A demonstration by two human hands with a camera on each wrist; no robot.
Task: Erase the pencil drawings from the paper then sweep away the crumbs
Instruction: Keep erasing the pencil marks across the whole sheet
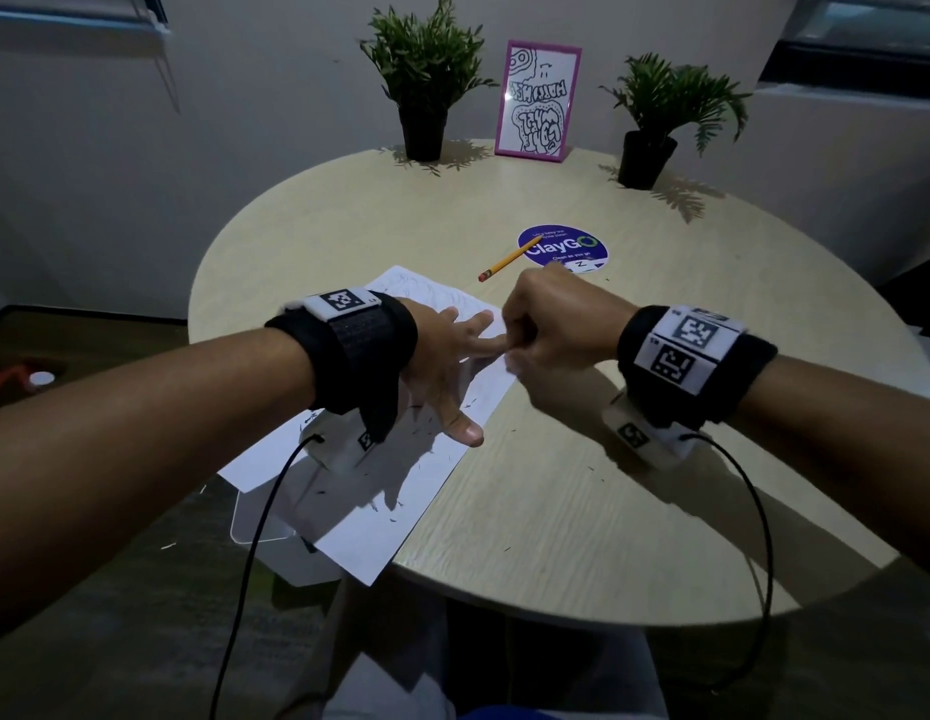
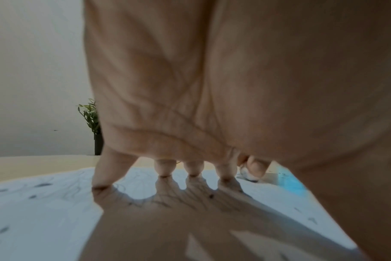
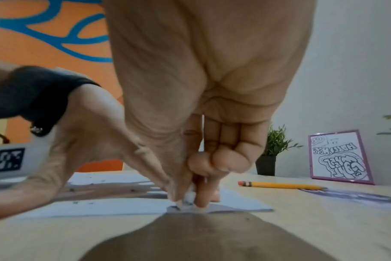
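In the middle of the head view, on a round pale wooden table (image 1: pixel 582 511), a white sheet of paper (image 1: pixel 400 501) lay at a slant, its lower corner hanging past the table's near edge. The left hand (image 1: pixel 442 366) was spread flat upon it, fingers straight and splayed, their tips pressing the sheet down as the left wrist view showed; it had hold of nothing. Just to the right of it, touching its forefinger, the right hand (image 1: pixel 551 324) was bunched up, thumb and fingers curled and pinching a small white eraser (image 3: pixel 190 197), which met the paper near the sheet's right edge. The eraser was mostly hidden by the fingertips, so its shape could not be made out. Faint pencil drawings (image 1: pixel 431 293) showed on the upper part of the sheet, above the left hand. Dark crumbs (image 1: pixel 395 506) were scattered over the lower part of the sheet, and a few lay on the bare wood to the right. Above the hands, a yellow pencil (image 1: pixel 507 259) lay apart from the paper, its point resting on a round purple sticker (image 1: pixel 577 246). Along the top of the frame, at the table's far edge, stood two potted plants, one left (image 1: pixel 426 80) and one right (image 1: pixel 660 116), with a pink-framed picture (image 1: pixel 538 101) between them. Both wrists wore black bands carrying white marker blocks.
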